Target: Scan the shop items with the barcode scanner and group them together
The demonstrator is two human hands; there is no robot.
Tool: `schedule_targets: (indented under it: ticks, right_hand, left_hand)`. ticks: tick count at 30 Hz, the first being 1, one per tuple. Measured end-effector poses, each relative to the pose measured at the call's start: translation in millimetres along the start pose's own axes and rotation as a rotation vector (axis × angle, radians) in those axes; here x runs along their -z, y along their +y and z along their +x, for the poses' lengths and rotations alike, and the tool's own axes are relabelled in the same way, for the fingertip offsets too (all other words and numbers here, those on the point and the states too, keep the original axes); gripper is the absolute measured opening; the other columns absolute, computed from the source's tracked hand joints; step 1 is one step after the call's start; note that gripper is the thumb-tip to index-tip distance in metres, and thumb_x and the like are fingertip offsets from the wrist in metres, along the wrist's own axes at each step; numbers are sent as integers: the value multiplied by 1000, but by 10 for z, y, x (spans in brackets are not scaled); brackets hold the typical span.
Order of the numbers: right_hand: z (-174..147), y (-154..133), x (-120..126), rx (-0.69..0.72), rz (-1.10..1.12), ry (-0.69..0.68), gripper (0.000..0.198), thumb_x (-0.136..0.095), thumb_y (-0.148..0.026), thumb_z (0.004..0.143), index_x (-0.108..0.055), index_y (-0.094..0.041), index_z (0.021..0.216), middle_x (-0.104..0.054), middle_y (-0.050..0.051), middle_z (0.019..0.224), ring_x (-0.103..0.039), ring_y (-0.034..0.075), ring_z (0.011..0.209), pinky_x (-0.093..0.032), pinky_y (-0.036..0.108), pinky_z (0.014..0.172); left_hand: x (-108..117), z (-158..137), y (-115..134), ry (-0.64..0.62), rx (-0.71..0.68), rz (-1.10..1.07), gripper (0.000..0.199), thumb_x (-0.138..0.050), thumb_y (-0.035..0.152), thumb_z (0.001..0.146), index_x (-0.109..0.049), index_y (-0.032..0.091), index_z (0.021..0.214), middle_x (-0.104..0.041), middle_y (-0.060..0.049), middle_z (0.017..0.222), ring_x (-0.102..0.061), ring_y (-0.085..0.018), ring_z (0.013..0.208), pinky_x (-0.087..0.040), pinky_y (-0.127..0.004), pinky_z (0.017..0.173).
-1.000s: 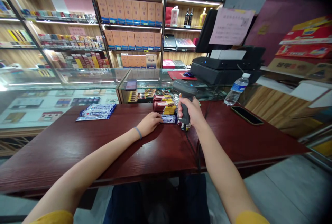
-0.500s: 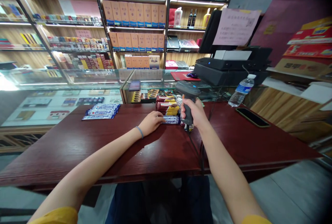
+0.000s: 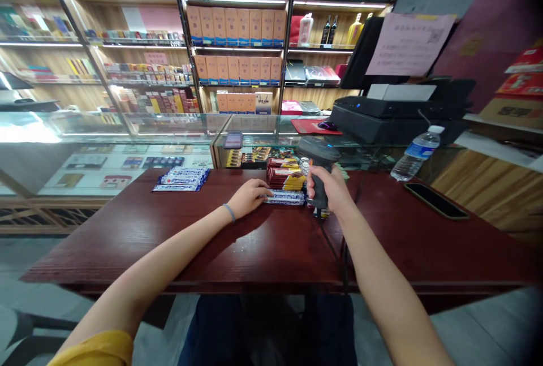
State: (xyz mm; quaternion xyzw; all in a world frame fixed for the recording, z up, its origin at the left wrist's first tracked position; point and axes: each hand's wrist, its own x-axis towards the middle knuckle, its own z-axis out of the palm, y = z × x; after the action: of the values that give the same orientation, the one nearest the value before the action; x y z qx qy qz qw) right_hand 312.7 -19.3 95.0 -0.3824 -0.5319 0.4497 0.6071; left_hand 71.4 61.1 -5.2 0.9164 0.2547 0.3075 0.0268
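Observation:
My right hand (image 3: 333,188) is wrapped round the grip of a black barcode scanner (image 3: 319,154), whose head points forward and left. Its cable runs down over the table's front edge. My left hand (image 3: 250,198) has its fingers closed on the left end of a blue-and-white snack packet (image 3: 285,197) lying flat on the table. Just behind that packet stands a stack of red-and-yellow snack packets (image 3: 286,176). The scanner partly hides more packets beneath it. Further left lies a fanned pile of blue-and-white packets (image 3: 182,179).
On the right of the dark red table (image 3: 190,258) are a water bottle (image 3: 417,154) and a phone (image 3: 436,201). A glass display case (image 3: 169,128) runs behind the table. A black register (image 3: 382,120) with a monitor stands at the back right.
The view has turned slightly left. My left hand and its packet have shifted a little left relative to the red-and-yellow stack, showing more of the packet. The scanner remains in my right hand.

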Motion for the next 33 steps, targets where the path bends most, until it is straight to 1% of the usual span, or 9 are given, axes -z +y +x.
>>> schedule_targets:
  ticks: [4,9,13,16,20,23,25,29,33]
  right_hand:
    - [8,29,3,-22,-23,-36,26,-67,-36,80,-50,-22,66,-53,-6,49,-48,10,33,-39,22,33]
    - [-27,36,-50,-41,-40,-22,20,-68,-37,80,-54,-22,75,-54,-7,50,-47,10,32,-39,22,33]
    - [-71,28,-113,-51,-41,-38,20,-68,-37,79,-55,-22,81,-54,-7,50,-47,10,32,-39,21,33]
    - [-97,38,-160,-73,-43,-65,21,-69,-38,79,-57,-21,83,-54,-7,50,-48,10,33,-39,21,33]
    - [-124,81,-231,-98,-40,-92,22,-71,-39,79,-58,-22,83,-55,-6,51,-48,10,33,-39,22,33]
    - [-150,117,-297,-106,-76,-126,24,-70,-39,81,-57,-21,73,-54,-4,51,-49,10,35,-39,22,35]
    - [-173,142,-346,-113,-109,-163,29,-69,-41,81,-55,-20,66,-54,-3,52,-50,10,36,-40,23,36]
    - [-223,216,-443,-152,-135,-198,28,-71,-43,80,-56,-21,70,-55,-4,52,-49,10,36,-40,23,37]
    - [-272,293,-522,-176,-174,-240,28,-69,-44,82,-56,-22,73,-56,-3,53,-49,10,36,-41,23,38]
  left_hand:
    - [98,-72,-49,8,27,-2,21,-61,19,89,-75,22,105,-65,-9,110,-60,-21,105,-50,-39,97]
    - [234,-201,-180,45,74,6,21,-61,19,90,-75,22,104,-66,-8,108,-62,-20,104,-51,-37,95]
    - [422,-353,-335,76,123,44,21,-58,19,91,-75,21,103,-67,-8,107,-62,-20,105,-51,-37,97]
    - [683,-526,-519,104,200,83,21,-58,23,91,-74,21,105,-67,-9,109,-62,-21,107,-50,-38,99]
    - [1163,-890,-864,159,370,158,26,-59,31,91,-72,20,109,-68,-9,110,-62,-23,105,-49,-39,99]
    - [1502,-1245,-1095,196,503,224,32,-61,36,88,-71,18,112,-68,-10,110,-62,-24,105,-49,-39,98]
    - [1653,-1479,-1203,197,569,250,32,-61,37,87,-71,18,111,-68,-10,111,-62,-25,107,-49,-39,99]
    - [1740,-1842,-1351,163,652,255,34,-61,36,85,-71,18,111,-68,-11,113,-62,-25,108,-48,-40,101]
    - [1692,-2005,-1469,28,659,242,35,-61,36,83,-72,19,111,-68,-10,116,-63,-25,109,-47,-39,104]
